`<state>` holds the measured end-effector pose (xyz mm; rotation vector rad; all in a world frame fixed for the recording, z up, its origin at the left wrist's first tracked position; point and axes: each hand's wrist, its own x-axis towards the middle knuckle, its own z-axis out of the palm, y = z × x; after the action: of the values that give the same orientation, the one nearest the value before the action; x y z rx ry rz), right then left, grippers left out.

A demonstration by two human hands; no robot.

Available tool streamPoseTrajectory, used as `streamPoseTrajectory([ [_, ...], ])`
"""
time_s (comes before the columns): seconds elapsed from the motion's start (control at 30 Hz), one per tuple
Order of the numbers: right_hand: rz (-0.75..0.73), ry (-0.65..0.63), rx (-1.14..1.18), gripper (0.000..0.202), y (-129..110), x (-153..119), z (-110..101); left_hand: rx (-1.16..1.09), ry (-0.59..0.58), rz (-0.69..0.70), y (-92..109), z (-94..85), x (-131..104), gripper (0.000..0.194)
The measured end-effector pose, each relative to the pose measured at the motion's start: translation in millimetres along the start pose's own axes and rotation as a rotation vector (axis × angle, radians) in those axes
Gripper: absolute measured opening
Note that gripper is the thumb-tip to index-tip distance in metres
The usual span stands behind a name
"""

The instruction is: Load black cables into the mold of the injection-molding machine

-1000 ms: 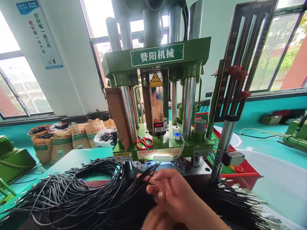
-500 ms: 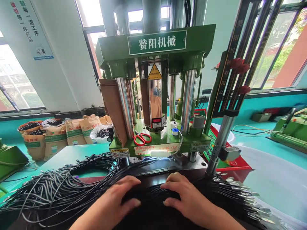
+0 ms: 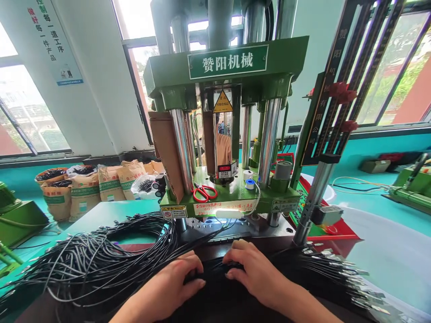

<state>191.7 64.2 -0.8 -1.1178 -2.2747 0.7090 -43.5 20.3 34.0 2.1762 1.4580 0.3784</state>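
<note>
A large bundle of thin black cables (image 3: 97,264) lies across the table in front of a green press machine (image 3: 229,134). My left hand (image 3: 175,282) and my right hand (image 3: 254,269) rest palm down on the middle of the bundle, fingers curled over the cables and fingertips close together. The cable ends with metal tips (image 3: 340,273) fan out to the right. Just beyond my fingers sits the machine's dark lower mould plate (image 3: 232,229).
Red-handled scissors (image 3: 204,193) and tape rolls (image 3: 249,178) lie on the machine's green platen. Brown sacks (image 3: 84,190) stand at the back left. A white tub (image 3: 390,251) sits at right. A person is partly visible behind the machine.
One second ago my right hand was raised with cables pinched in it; both hands then came down onto the bundle. Since half a second ago they drew slightly closer together.
</note>
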Motion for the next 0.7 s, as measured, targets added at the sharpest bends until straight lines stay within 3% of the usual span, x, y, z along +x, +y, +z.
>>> streamPoseTrajectory([
  [0.47, -0.068, 0.053, -0.047, 0.009, -7, 7, -7, -0.053, 0.054, -0.08, -1, 3.8, -3, 0.012],
  [0.7, -0.031, -0.121, -0.216, 0.012, -7, 12, -7, -0.052, 0.072, -0.115, 1, 7.7, -2, 0.016],
])
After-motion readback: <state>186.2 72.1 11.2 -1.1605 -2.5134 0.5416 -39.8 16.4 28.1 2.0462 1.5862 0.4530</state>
